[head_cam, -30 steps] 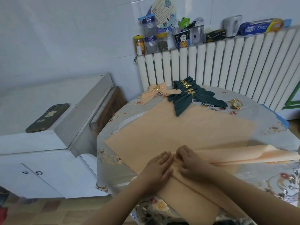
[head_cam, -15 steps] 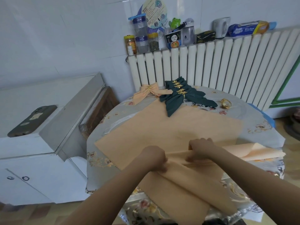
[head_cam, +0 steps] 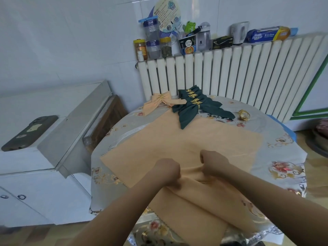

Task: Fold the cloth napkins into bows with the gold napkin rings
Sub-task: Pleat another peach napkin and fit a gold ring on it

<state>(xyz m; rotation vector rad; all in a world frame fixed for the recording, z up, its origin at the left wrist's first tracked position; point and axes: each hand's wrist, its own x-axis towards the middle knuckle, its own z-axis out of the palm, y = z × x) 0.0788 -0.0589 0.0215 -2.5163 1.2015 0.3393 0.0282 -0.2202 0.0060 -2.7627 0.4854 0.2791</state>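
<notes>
Peach napkin (head_cam: 186,146) lies spread over the near half of the round table (head_cam: 284,157), its near edge gathered into pleats that trail toward me and off the table's lip. My left hand (head_cam: 166,172) is curled into a fist and pinches the pleat from the left; my right hand (head_cam: 213,163) is curled the same way and pinches it from the right. The two fists sit near each other with a ridge of cloth raised between them. I judge this grip is what keeps the accordion fold from springing flat while the next pleat is taken up. Most of the cloth beyond my knuckles is flat and unfolded, so the pleating looks early.

Beyond the flat cloth, a stack of finished dark green bows (head_cam: 197,107) rests at the far side of the table, each cinched with a gold leaf-shaped ring; one tail overlaps the far edge of the napkin I am working. Just left of them lies one finished peach bow (head_cam: 160,102), also ringed. To the right, well apart from my hands, spare gold napkin rings (head_cam: 244,114) wait in a small cluster; probably parked there to stay out of the folding area.

Behind the table stands a white radiator (head_cam: 230,75) with jars and packets along its top.
</notes>
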